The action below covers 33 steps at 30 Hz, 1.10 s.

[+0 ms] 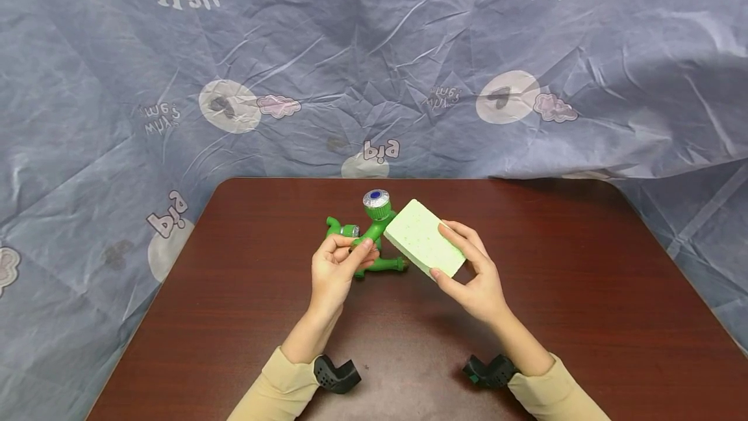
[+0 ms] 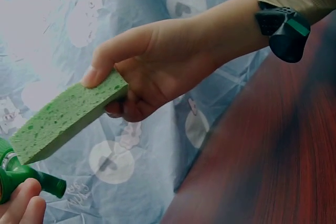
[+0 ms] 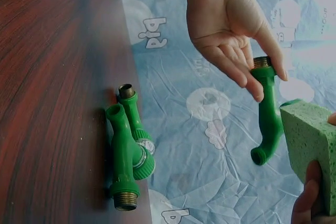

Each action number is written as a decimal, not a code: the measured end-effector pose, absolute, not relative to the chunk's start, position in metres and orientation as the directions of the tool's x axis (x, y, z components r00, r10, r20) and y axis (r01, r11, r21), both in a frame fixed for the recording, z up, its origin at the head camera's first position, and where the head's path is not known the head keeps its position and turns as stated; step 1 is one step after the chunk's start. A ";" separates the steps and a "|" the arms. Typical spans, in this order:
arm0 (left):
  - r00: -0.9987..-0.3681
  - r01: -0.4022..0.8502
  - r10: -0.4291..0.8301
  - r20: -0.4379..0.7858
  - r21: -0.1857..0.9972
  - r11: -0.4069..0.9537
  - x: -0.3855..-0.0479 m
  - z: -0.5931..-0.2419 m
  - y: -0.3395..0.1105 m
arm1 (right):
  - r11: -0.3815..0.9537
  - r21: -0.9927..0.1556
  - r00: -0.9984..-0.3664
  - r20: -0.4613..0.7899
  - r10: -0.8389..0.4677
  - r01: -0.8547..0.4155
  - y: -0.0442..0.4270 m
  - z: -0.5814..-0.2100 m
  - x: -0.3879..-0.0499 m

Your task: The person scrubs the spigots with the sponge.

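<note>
A green tap (image 1: 378,212) with a silver knob and blue cap is held up above the table. My left hand (image 1: 334,271) pinches it near its brass threaded end, which shows in the right wrist view beside the thumb. My right hand (image 1: 480,281) grips a pale green sponge (image 1: 423,239) by one end, thumb on one face and fingers on the other. The sponge's far end is close against the held tap (image 3: 269,114); whether they touch, I cannot tell. Behind the left hand, two more green taps (image 3: 123,153) lie side by side on the table.
The dark red-brown wooden table (image 1: 555,317) runs under both hands. A wrinkled blue-grey cloth (image 1: 362,70) with printed figures hangs behind its far edge. Black devices (image 1: 337,374) are strapped to both wrists, at the cuffs of the cream sleeves.
</note>
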<state>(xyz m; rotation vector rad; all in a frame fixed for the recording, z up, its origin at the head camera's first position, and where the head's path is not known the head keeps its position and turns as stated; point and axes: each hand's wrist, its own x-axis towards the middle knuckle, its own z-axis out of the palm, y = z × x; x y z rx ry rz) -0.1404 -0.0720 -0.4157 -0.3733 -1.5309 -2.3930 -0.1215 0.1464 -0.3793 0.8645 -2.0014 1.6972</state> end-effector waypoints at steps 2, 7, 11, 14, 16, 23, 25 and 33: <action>-0.949 0.312 -0.074 0.308 0.874 -0.371 -0.135 -0.405 -0.071 | 0.063 -0.726 -0.719 0.658 -0.221 -0.684 0.146 -0.379 -0.121; -0.980 0.197 -0.028 0.199 0.925 -0.325 -0.134 -0.402 -0.071 | 0.042 -0.677 -0.664 0.706 -0.248 -0.735 0.142 -0.381 -0.121; -0.986 0.161 -0.003 0.167 0.945 -0.285 -0.133 -0.400 -0.070 | 0.068 -0.656 -0.650 0.720 -0.242 -0.752 0.141 -0.382 -0.122; -0.987 0.157 -0.003 0.163 0.948 -0.275 -0.134 -0.400 -0.071 | 0.116 -0.673 -0.682 0.707 -0.189 -0.730 0.142 -0.382 -0.123; -0.987 0.154 -0.007 0.158 0.949 -0.274 -0.135 -0.401 -0.072 | 0.142 -0.690 -0.704 0.697 -0.135 -0.710 0.144 -0.381 -0.123; -0.991 0.127 -0.001 0.131 0.960 -0.250 -0.134 -0.402 -0.071 | 0.095 -0.624 -0.631 0.758 -0.164 -0.775 0.137 -0.381 -0.120; -0.992 0.119 0.016 0.126 0.963 -0.243 -0.133 -0.402 -0.071 | 0.101 -0.592 -0.599 0.775 -0.202 -0.800 0.135 -0.380 -0.119; -0.992 0.126 -0.004 0.128 0.963 -0.240 -0.135 -0.402 -0.073 | 0.166 -0.664 -0.680 0.729 -0.073 -0.729 0.145 -0.377 -0.122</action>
